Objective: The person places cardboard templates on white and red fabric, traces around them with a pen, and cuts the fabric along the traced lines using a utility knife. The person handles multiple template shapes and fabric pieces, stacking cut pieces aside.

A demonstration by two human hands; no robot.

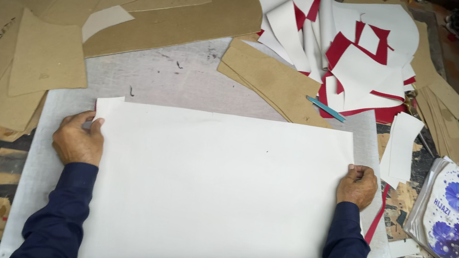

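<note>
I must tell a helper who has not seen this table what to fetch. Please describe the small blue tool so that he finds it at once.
Start from the large white sheet held at both edges. Beyond its far right corner lies a tan cardboard pattern piece, beside the heap of red-and-white cut pieces. The blue tool lies on that cardboard's right end: a thin, flat, light-blue strip, the only blue thing among brown, white and red.

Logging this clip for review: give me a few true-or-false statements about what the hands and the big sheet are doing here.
1. Both hands grip the large white sheet at opposite side edges. True.
2. The left hand holds scissors. False: it holds only the sheet's edge.
3. A blue strip-like tool lies on a brown card piece behind the sheet. True.
4. The right hand rests on the flowered packet. False: it is at the sheet's edge; the packet lies apart.
</note>
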